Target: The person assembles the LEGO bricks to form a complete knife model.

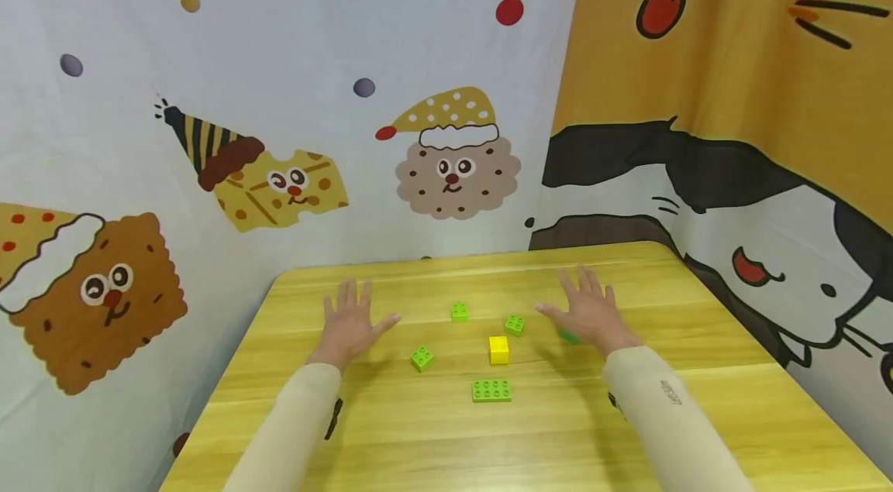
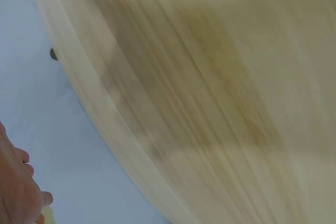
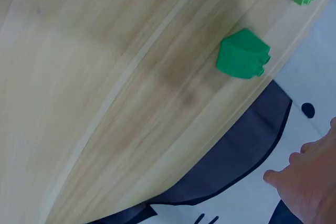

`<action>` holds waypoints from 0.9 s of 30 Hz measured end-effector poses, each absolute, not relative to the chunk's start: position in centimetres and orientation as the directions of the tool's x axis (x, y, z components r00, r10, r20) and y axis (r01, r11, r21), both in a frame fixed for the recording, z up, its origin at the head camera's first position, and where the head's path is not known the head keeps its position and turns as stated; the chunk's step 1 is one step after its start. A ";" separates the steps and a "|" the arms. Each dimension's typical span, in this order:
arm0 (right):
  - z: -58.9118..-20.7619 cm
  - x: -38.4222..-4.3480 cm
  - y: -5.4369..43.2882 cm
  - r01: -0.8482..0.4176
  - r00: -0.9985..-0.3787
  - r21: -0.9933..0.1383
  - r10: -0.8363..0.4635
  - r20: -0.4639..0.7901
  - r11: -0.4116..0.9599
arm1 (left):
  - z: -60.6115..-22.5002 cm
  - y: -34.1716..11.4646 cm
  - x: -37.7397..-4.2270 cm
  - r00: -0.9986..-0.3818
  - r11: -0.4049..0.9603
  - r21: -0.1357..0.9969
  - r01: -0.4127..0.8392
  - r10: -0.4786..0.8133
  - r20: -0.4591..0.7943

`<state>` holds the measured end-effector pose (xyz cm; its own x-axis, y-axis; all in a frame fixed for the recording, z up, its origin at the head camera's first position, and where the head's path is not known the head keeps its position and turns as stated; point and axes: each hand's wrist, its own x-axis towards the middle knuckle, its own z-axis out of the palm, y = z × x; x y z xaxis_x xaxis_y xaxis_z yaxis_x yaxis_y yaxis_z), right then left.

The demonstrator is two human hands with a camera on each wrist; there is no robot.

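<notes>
My left hand (image 1: 346, 328) is held over the left part of the table with its fingers spread and nothing in it. Over on the right, my right hand (image 1: 591, 312) has its fingers spread too and holds nothing. Between the hands lie a yellow block (image 1: 498, 350), a long light green brick (image 1: 491, 390) and three small light green bricks, one to the left (image 1: 422, 358), one at the back (image 1: 459, 311) and one to the right (image 1: 515, 325). A dark green block (image 3: 243, 54), partly hidden behind the right hand in the head view, shows fully in the right wrist view.
The wooden table (image 1: 418, 445) ends at a back edge against a white curtain (image 1: 293, 27) printed with cartoon food. A cartoon-printed orange and white curtain (image 1: 732, 89) runs along the table's right side.
</notes>
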<state>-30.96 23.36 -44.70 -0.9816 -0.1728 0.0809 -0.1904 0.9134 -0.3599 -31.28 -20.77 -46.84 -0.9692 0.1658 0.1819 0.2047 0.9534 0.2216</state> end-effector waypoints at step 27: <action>-46.9 -28.8 18.4 -0.146 -0.976 -0.709 -0.216 -0.009 0.690 | -45.9 -14.8 -29.7 -0.971 0.755 0.612 0.234 0.217 0.103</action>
